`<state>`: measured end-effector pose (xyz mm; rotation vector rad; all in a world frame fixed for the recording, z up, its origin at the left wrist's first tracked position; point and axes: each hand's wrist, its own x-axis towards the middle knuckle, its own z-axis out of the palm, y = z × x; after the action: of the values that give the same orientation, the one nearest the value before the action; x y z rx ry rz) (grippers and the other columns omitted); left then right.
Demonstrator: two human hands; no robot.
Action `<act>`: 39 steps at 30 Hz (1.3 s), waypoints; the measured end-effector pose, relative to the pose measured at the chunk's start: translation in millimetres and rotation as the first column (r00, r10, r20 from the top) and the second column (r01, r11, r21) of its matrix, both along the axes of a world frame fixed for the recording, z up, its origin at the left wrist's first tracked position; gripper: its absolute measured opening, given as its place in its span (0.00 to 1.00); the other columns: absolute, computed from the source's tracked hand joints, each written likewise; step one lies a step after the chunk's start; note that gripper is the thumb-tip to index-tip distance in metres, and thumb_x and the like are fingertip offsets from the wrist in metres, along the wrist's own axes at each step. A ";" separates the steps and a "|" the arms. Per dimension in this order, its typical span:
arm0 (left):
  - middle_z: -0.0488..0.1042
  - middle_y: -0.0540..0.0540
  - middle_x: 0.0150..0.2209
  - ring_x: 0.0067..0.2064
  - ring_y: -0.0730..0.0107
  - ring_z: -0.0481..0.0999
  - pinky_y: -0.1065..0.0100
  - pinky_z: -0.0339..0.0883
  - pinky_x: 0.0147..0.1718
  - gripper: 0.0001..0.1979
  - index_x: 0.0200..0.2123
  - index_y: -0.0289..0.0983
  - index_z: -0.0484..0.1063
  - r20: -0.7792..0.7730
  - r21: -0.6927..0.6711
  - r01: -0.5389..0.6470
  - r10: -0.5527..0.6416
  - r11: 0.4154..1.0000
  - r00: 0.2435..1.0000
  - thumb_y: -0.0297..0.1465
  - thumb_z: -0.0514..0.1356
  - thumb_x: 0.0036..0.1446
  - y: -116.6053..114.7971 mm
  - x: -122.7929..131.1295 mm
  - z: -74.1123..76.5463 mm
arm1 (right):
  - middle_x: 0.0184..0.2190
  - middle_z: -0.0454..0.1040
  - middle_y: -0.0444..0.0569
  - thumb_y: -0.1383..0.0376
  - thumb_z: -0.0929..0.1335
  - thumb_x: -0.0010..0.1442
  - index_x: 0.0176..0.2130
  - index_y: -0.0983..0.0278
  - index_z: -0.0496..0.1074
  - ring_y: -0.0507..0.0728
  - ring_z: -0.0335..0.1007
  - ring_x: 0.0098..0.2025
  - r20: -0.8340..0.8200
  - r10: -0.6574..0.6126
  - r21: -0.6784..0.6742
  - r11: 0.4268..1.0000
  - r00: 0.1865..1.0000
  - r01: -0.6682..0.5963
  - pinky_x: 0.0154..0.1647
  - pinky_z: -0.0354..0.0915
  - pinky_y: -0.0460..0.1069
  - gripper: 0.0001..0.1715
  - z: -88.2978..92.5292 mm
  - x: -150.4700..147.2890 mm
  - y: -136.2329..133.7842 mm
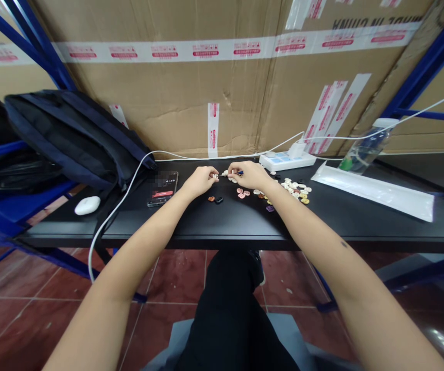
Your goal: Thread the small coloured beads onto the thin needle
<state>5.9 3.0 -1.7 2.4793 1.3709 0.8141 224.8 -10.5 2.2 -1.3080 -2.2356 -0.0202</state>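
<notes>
My left hand [202, 180] pinches a small pale button-like piece [215, 176] between thumb and fingertips, just above the black table. Closed round a slim tool with a dark blue end [240, 173] is my right hand [250, 175]; the tool's thin shaft points left at the pale piece. Whether the tip touches it I cannot tell. Below my left hand lie a brown piece [211, 199] and a black piece [219, 200]. Pink pieces [241, 194] rest under my right hand. A loose heap of mostly cream pieces [293, 186] spreads beside my right forearm, with yellow and purple ones near it.
A phone [163, 188] and a white earbud case [87, 205] lie to the left, by a dark backpack [71, 129]. Behind is a white power strip [287, 161] with a cable [191, 156]. To the right are a white packet [374, 190] and a bottle [366, 148].
</notes>
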 end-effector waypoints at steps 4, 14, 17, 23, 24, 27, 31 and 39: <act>0.83 0.41 0.39 0.41 0.63 0.82 0.63 0.74 0.48 0.10 0.45 0.33 0.81 -0.008 0.009 -0.007 0.007 1.000 1.000 0.23 0.66 0.59 -0.3 -0.5 0.7 | 0.39 0.82 0.45 0.63 0.68 0.63 0.43 0.58 0.79 0.56 0.75 0.38 -0.018 0.034 -0.059 0.998 0.999 -0.035 0.37 0.60 0.49 0.09 -0.7 -1.4 0.5; 0.83 0.40 0.40 0.40 0.63 0.81 0.63 0.74 0.47 0.11 0.46 0.32 0.80 -0.015 0.009 -0.001 0.001 1.000 1.000 0.23 0.65 0.60 -0.4 -0.7 0.1 | 0.41 0.83 0.46 0.64 0.68 0.63 0.43 0.57 0.80 0.58 0.76 0.40 0.023 0.020 -0.003 1.000 1.000 -0.020 0.37 0.59 0.49 0.10 2.4 -2.4 -2.2; 0.83 0.40 0.39 0.40 0.63 0.81 0.63 0.74 0.47 0.11 0.46 0.32 0.80 -0.032 0.014 0.002 -0.001 1.000 1.000 0.24 0.65 0.60 1.5 -2.1 -1.4 | 0.41 0.83 0.47 0.63 0.69 0.64 0.44 0.59 0.80 0.57 0.76 0.39 0.009 0.046 -0.079 0.996 0.999 -0.045 0.37 0.61 0.49 0.11 2.5 -3.6 -1.3; 0.83 0.42 0.40 0.40 0.64 0.81 0.64 0.74 0.47 0.10 0.45 0.33 0.81 -0.029 0.005 -0.003 0.004 1.000 1.000 0.24 0.65 0.59 -0.5 -1.0 0.5 | 0.43 0.83 0.46 0.66 0.68 0.64 0.44 0.57 0.81 0.59 0.76 0.43 0.062 0.007 0.022 1.000 0.998 -0.008 0.39 0.61 0.50 0.12 3.7 -4.2 -3.2; 0.83 0.41 0.40 0.40 0.64 0.81 0.65 0.74 0.47 0.10 0.45 0.33 0.81 -0.028 0.003 -0.006 0.006 1.000 1.000 0.24 0.65 0.60 -1.2 -0.7 0.9 | 0.44 0.83 0.46 0.67 0.67 0.64 0.43 0.58 0.81 0.59 0.76 0.44 0.064 0.009 0.040 0.999 0.998 -0.012 0.39 0.61 0.50 0.12 3.9 -4.0 -3.5; 0.83 0.41 0.40 0.40 0.64 0.81 0.66 0.73 0.46 0.11 0.46 0.32 0.81 -0.038 -0.001 -0.008 0.008 1.000 0.999 0.23 0.65 0.60 -2.1 -0.2 1.2 | 0.43 0.83 0.46 0.66 0.67 0.64 0.43 0.58 0.81 0.58 0.76 0.43 0.064 0.024 0.035 0.999 0.998 -0.026 0.38 0.60 0.49 0.12 3.9 -3.4 -3.0; 0.83 0.41 0.39 0.39 0.64 0.81 0.66 0.73 0.45 0.11 0.46 0.32 0.81 -0.076 -0.011 -0.010 0.009 1.000 0.997 0.23 0.64 0.60 -0.7 -0.5 0.0 | 0.39 0.82 0.46 0.64 0.69 0.64 0.42 0.59 0.81 0.56 0.75 0.37 0.028 0.065 -0.071 0.996 0.998 -0.063 0.36 0.60 0.49 0.09 2.5 -3.3 0.3; 0.83 0.40 0.40 0.40 0.63 0.81 0.66 0.73 0.46 0.12 0.47 0.31 0.81 -0.062 0.007 -0.004 0.005 1.000 0.998 0.23 0.65 0.60 1.1 -1.9 0.0 | 0.40 0.82 0.46 0.65 0.68 0.64 0.44 0.58 0.80 0.57 0.75 0.40 0.053 0.032 -0.030 0.999 0.998 -0.031 0.36 0.59 0.49 0.10 3.0 -5.1 -2.3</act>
<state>4.0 4.1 -1.7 2.5276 1.3967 0.7493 219.7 -12.8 5.2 -1.3015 -2.3092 -0.0110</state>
